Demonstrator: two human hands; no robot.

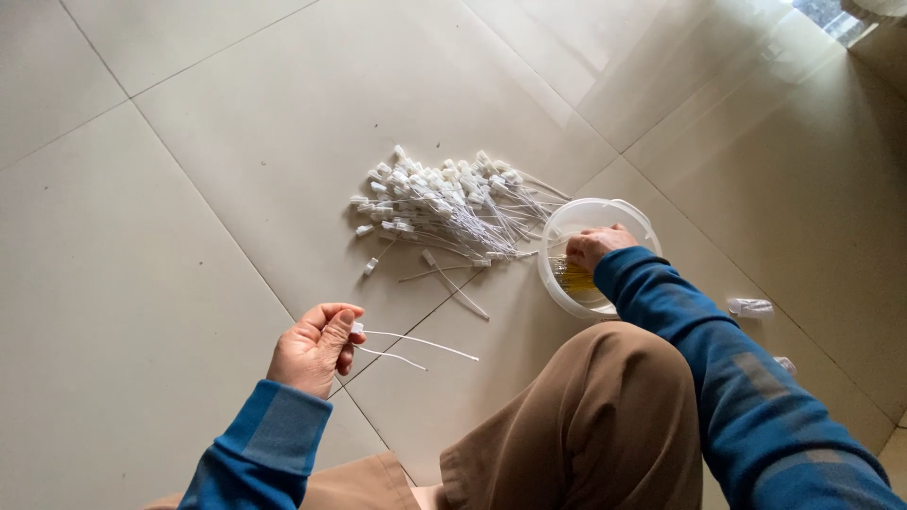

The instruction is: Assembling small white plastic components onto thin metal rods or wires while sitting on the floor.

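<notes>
My left hand [316, 348] hangs low over the tiled floor, fingers pinched on the white head of a thin white plastic tie [416, 344] whose two strands trail to the right. My right hand [595, 246] reaches into a clear round plastic tub [556, 227] that holds several thin yellow strips [573, 279]; its fingers are curled down inside the tub, and what they grip is hidden. A heap of white plastic ties [444, 203] lies on the floor just left of the tub.
Loose single ties [453, 281] lie between the heap and my bent knee [614, 406] in brown trousers. A small clear plastic piece [751, 307] rests on the floor right of the tub. Pale floor tiles [142, 236] with dark grout lines spread all around.
</notes>
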